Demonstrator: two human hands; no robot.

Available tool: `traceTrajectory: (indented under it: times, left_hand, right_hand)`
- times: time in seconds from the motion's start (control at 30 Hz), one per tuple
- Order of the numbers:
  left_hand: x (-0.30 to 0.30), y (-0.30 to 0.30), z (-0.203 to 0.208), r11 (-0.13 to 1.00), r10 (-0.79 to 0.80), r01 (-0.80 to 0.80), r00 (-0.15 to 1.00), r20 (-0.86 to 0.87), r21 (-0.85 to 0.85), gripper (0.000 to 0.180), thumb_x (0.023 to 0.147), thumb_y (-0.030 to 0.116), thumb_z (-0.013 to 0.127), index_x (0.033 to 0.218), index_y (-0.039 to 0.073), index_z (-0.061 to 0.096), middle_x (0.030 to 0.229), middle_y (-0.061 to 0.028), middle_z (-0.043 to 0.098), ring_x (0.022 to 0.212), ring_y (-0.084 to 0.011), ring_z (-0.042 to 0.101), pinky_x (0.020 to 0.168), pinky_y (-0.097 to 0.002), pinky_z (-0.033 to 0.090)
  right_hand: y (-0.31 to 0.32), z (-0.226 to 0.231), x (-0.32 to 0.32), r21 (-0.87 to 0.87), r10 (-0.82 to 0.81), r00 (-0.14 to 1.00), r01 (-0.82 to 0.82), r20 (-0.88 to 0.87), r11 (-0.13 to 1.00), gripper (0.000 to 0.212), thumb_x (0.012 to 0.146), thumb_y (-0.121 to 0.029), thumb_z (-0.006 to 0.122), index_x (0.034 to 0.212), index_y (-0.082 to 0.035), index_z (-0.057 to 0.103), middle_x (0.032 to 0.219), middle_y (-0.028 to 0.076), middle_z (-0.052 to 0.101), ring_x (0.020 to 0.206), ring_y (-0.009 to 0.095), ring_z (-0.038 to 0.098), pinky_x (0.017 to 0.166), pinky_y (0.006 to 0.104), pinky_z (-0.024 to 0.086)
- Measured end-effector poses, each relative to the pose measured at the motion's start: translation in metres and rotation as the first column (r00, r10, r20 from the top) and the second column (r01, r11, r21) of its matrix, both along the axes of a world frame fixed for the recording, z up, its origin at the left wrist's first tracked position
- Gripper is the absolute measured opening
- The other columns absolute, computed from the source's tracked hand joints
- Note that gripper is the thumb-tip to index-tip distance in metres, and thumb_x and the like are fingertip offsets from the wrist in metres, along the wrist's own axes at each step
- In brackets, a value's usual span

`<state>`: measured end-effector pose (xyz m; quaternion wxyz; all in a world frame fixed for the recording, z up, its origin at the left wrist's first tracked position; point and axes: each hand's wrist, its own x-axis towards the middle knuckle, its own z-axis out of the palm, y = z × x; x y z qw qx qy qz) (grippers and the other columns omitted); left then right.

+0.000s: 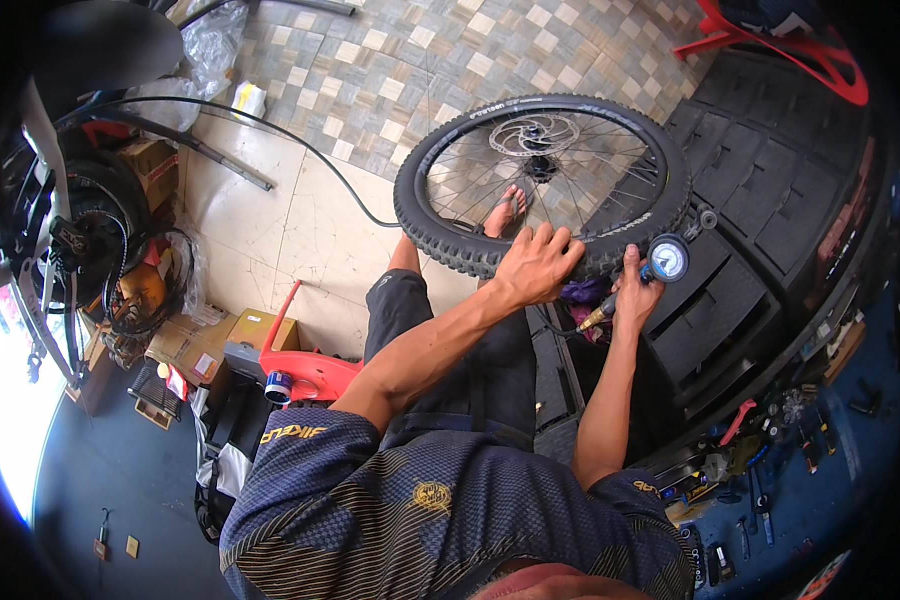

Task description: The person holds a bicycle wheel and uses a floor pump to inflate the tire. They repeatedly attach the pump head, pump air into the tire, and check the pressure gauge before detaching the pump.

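Note:
A bicycle wheel (425, 235) with a black knobby tyre and thin spokes is tilted in front of me, above my legs. Its disc brake rotor (535, 135) faces up. My left hand (538, 262) grips the tyre's near edge, fingers curled over it. Just to the right, my right hand (638, 292) is wrapped around a tyre inflator with a round dial gauge (667, 259). Below that hand, a brass-coloured fitting (592, 319) joins a thin black hose. The inflator's far tip and the tyre valve cannot be made out.
Black drawer units (710, 290) stand close on the right, and a blue surface with tools (760, 505) lies behind them. A long black hose (320, 150) reaches the wheel from the left. A red plastic chair (315, 375), cardboard boxes (192, 345) and a bicycle (55, 225) stand left.

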<state>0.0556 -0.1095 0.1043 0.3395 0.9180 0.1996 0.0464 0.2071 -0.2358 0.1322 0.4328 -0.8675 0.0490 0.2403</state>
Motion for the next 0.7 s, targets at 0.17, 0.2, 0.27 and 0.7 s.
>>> traceTrajectory:
  times: [0.17,0.2,0.27,0.7]
  left_hand:
    - [0.0005,0.0013,0.0012,1.0,-0.007,0.007,1.0,0.01,-0.03,0.049,0.06,0.023,0.08,0.101,0.012,0.057,0.093,-0.0056,0.051,0.087,-0.0255,0.053,0.069,-0.0401,0.039]
    - [0.0006,0.0016,0.0016,0.999,-0.007,0.008,1.0,0.01,-0.035,0.049,0.06,0.023,0.08,0.101,0.011,0.057,0.093,-0.0056,0.051,0.087,-0.0255,0.053,0.069,-0.0401,0.039]
    - [0.0008,0.0023,0.0019,1.0,-0.003,0.004,1.0,0.015,-0.027,0.05,0.059,0.023,0.081,0.102,0.011,0.057,0.093,-0.0055,0.051,0.087,-0.0255,0.053,0.069,-0.0401,0.039]
    - [0.0022,0.0034,0.0033,1.0,-0.01,0.01,1.0,0.002,-0.019,0.053,0.058,0.023,0.081,0.103,0.012,0.056,0.094,-0.0055,0.051,0.087,-0.0257,0.053,0.07,-0.0403,0.039]
  right_hand:
    - [-0.0005,-0.0016,0.0005,0.006,-0.014,1.0,0.014,0.0,1.0,0.041,0.089,-0.032,0.083,0.091,-0.006,0.051,0.066,0.001,0.049,0.048,0.01,0.045,0.043,0.0267,0.041]
    - [0.0002,-0.0011,0.0008,0.01,-0.005,1.0,0.005,0.0,1.0,0.041,0.089,-0.032,0.083,0.091,-0.006,0.051,0.066,0.001,0.049,0.048,0.01,0.046,0.043,0.0267,0.041]
    - [0.0013,0.0003,0.0015,0.017,0.014,1.0,-0.014,-0.002,1.0,0.042,0.089,-0.032,0.083,0.091,-0.006,0.051,0.066,0.001,0.049,0.048,0.01,0.046,0.044,0.0267,0.041]
    - [0.0002,-0.0011,0.0036,0.008,0.001,1.0,-0.001,-0.002,1.0,0.042,0.088,-0.032,0.084,0.094,-0.005,0.052,0.069,0.002,0.051,0.049,0.01,0.046,0.043,0.0272,0.042]
